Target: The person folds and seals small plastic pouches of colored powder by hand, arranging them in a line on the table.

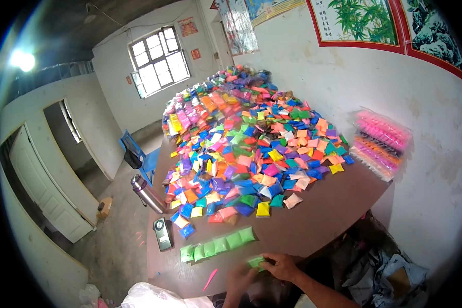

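A: What is the right hand [281,268] doing?
B: It is pinching the right end of a green packet [256,262] between thumb and fingers.
A: And the left hand [239,280]?
B: It is showing as a blur just beside the packet's left end; I cannot tell whether it is gripping.
A: Where is the packet sitting?
B: The hands are keeping it at the near side of the table [323,220]; I cannot tell if it is touching the top.
A: What is lying near?
B: A green strip [218,244] is lying just beyond the hands, and a pink stick [210,279] is lying left of them. A gadget [163,234] is resting past the strip's left end, and a flask [148,194] is standing behind that.
A: And farther off?
B: A pile [246,149] of coloured packets is spreading across the table.
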Demonstrator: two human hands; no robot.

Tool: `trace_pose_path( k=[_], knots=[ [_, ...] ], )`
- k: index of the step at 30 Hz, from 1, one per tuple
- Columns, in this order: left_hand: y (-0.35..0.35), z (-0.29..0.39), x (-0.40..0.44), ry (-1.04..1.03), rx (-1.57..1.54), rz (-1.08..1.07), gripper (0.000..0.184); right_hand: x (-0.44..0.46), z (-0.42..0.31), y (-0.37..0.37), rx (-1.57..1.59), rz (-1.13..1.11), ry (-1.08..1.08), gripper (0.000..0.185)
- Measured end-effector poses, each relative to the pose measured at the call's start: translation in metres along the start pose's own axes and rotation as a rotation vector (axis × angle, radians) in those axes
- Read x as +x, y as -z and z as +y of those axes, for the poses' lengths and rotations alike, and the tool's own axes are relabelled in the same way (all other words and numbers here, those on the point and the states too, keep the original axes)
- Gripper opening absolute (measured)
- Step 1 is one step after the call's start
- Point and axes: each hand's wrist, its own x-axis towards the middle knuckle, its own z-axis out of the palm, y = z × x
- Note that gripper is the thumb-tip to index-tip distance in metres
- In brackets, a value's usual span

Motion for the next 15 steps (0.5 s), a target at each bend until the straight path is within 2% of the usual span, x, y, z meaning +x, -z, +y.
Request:
trace_pose_path(
  k=[2,4,6,9,13,15],
  knots=[
    [-0.001,-0.01,0.001,-0.011,-0.02,0.006,0.03,0.0,0.001,0.0,-0.014,-0.003,0.002,0.037],
    [-0.003,-0.027,0.001,0.071,0.012,0.011,0.03,0.0,-0.002,0.0,-0.078,-0.025,0.001,0.038],
    [-0.008,-0.062,0.004,0.069,-0.062,0.011,0.031,-0.001,-0.009,0.003,-0.144,-0.046,-0.002,0.038],
    [-0.008,-0.063,0.004,0.062,-0.117,0.015,0.031,-0.002,-0.018,0.006,-0.169,-0.073,-0.021,0.039],
    [-0.002,0.01,-0.004,0.054,-0.077,-0.021,0.033,-0.001,-0.002,0.002,-0.051,-0.019,0.017,0.038],
    [-0.003,0.007,-0.004,0.011,-0.022,-0.021,0.033,-0.003,0.005,0.001,0.014,-0.01,-0.007,0.038]
  ],
)
